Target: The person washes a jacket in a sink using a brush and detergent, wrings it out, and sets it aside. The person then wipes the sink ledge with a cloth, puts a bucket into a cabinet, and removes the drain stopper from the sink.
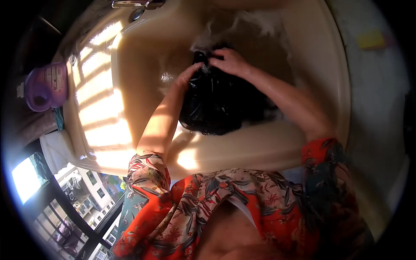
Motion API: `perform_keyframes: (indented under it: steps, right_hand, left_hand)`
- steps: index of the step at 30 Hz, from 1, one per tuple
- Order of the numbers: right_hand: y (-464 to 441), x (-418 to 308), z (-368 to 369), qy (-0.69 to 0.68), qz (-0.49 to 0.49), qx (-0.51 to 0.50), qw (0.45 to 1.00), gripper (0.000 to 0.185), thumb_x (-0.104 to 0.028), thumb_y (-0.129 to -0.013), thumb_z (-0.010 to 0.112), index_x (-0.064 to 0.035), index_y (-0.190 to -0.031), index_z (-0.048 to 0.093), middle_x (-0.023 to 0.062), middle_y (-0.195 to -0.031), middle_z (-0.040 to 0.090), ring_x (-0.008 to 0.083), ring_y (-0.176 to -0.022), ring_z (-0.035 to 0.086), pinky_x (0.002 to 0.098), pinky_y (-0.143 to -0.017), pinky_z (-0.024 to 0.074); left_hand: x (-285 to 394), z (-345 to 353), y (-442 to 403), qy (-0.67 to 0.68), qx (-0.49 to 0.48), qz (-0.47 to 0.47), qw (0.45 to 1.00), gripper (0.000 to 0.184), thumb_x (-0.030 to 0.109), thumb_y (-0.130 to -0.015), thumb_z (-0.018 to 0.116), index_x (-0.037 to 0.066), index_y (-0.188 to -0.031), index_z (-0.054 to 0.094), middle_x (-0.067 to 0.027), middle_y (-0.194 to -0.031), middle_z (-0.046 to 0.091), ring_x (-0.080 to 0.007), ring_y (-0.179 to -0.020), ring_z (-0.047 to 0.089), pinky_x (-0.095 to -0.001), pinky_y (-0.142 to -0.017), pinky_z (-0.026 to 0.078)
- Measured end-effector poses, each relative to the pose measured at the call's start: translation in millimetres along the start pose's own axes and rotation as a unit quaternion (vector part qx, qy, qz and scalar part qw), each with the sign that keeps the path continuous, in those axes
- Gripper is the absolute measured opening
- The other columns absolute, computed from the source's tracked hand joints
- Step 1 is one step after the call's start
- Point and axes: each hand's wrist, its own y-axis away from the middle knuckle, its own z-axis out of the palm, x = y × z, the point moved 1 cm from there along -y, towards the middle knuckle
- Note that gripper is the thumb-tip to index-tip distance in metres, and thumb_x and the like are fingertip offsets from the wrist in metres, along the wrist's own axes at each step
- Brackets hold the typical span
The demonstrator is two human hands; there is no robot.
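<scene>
A wet, dark black garment (216, 102) lies bunched in the soapy water of a beige bathtub (340, 65), part of it spread against the near wall. What kind of garment it is cannot be made out. My left hand (190, 74) has its fingers closed on the upper left part of the cloth. Close beside it, my right hand (230, 62) grips the top of the same cloth, its fingers bent and pointing left. The two hands are a short gap apart, and some fingertips are hidden in the folds.
A purple detergent bottle (47, 86) stands on the left ledge. The tap (136, 4) is at the far left corner. A yellow sponge (371, 40) rests on the grey surface at the right. Sunlight stripes the tub's left rim, near a window (65, 216).
</scene>
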Motion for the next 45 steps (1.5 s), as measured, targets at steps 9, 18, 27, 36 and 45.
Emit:
perform_keyframes:
  steps: [9, 18, 27, 36, 45]
  right_hand:
    - [21, 44, 41, 0.148, 0.039, 0.161, 0.975, 0.018, -0.020, -0.079, 0.054, -0.0064, -0.090, 0.057, 0.0183, -0.090, 0.058, 0.0355, -0.079, 0.057, 0.0443, -0.070, 0.0452]
    - [77, 57, -9, 0.208, 0.126, 0.073, 0.967, 0.067, -0.056, -0.075, 0.057, -0.0074, -0.120, 0.051, 0.0218, -0.140, 0.020, 0.0440, -0.126, 0.023, 0.0476, -0.094, 0.0365]
    - [27, 80, -1, 0.250, 0.082, 0.037, 0.964, 0.035, -0.024, -0.082, 0.047, -0.0074, -0.111, 0.056, 0.0183, -0.108, 0.056, 0.0324, -0.100, 0.054, 0.0411, -0.086, 0.0425]
    - [37, 116, -105, -0.158, 0.159, 0.051, 0.973, 0.063, -0.051, -0.080, 0.056, 0.0029, -0.112, 0.053, 0.0154, -0.104, 0.060, 0.0234, -0.102, 0.055, 0.0350, -0.088, 0.0424]
    - [55, -94, 50, 0.036, -0.176, 0.208, 0.962, 0.018, -0.029, -0.074, 0.063, -0.0118, -0.079, 0.065, 0.0108, -0.071, 0.061, 0.0274, -0.070, 0.061, 0.0349, -0.062, 0.0495]
  left_hand:
    - [-15, 55, 28, -0.535, 0.155, 0.142, 0.818, 0.034, 0.020, -0.075, 0.053, -0.002, -0.101, 0.059, -0.0107, -0.092, 0.061, -0.0198, -0.084, 0.057, -0.0293, -0.078, 0.045]
    - [-31, 105, 85, -0.813, 0.104, 0.150, 0.554, 0.070, 0.042, -0.065, 0.064, 0.002, -0.120, 0.048, -0.0162, -0.128, 0.042, -0.0303, -0.120, 0.036, -0.0516, -0.092, 0.035]
    - [-60, 76, -45, -0.685, 0.214, 0.326, 0.615, 0.058, 0.046, -0.070, 0.055, 0.015, -0.118, 0.051, -0.0162, -0.126, 0.044, -0.0375, -0.116, 0.038, -0.0474, -0.096, 0.030]
    - [31, -57, 12, -0.304, 0.148, 0.182, 0.923, 0.026, 0.016, -0.076, 0.057, 0.001, -0.097, 0.062, -0.0116, -0.091, 0.064, -0.0230, -0.086, 0.061, -0.0363, -0.080, 0.049]
    - [-18, -4, -6, -0.018, 0.055, 0.148, 0.987, 0.039, 0.035, -0.079, 0.057, 0.006, -0.105, 0.057, -0.0076, -0.099, 0.060, -0.0199, -0.093, 0.056, -0.0357, -0.082, 0.047]
